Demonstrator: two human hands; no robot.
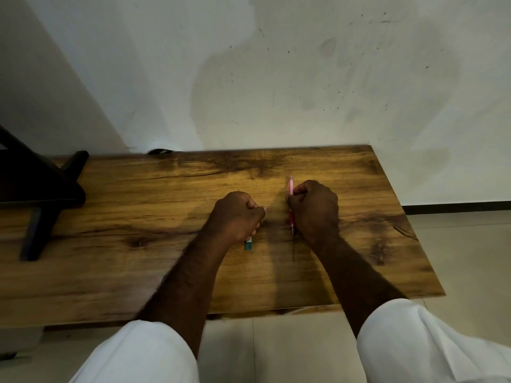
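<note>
While the right hand (313, 207) grips it, the pink pen (290, 186) stands upright.

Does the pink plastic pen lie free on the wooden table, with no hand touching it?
No, the right hand grips the pink plastic pen in curled fingers above the wooden table.

The pen (291, 201) is pink, paler at its far end and deeper red near the tip. The small piece (249, 243) is teal and white. The desk (138, 205) shows golden-brown wood grain with dark streaks and knots. Both sleeves (143, 355) are white, the wall (276, 78) off-white with grey smudges.
</note>
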